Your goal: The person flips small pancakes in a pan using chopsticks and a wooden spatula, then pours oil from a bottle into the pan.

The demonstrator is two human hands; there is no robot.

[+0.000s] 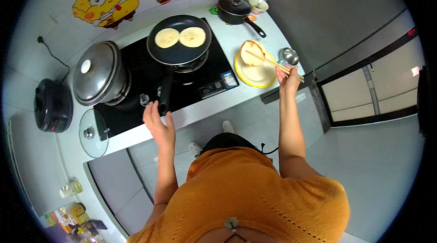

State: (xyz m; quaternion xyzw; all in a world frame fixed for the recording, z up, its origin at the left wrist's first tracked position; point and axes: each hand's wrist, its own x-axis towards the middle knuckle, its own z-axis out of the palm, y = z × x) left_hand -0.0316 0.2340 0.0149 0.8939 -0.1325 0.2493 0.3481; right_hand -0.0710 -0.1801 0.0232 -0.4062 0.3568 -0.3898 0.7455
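Observation:
My right hand [289, 77] is closed around wooden chopsticks [273, 62], whose tips are at a browned-edged flatbread [252, 53]. That flatbread is over the far side of a yellow-rimmed plate [256, 74]. My left hand [159, 122] is at the counter's front edge, fingers apart, close beside the handle of a black frying pan [179, 57]; whether a finger touches the handle is unclear. Two pale round flatbreads [167, 38] lie side by side in the pan, their edges meeting. The pan sits over the right burner of the black gas hob [215, 67].
A large lidded metal pot [99, 72] stands on the left burner, with a glass lid [94, 133] near the hob's front left corner. A lidded black saucepan [235, 9], a bowl [258, 5] with a utensil, and a metal ladle [289, 56] are at right. A black appliance [53, 106] is far left.

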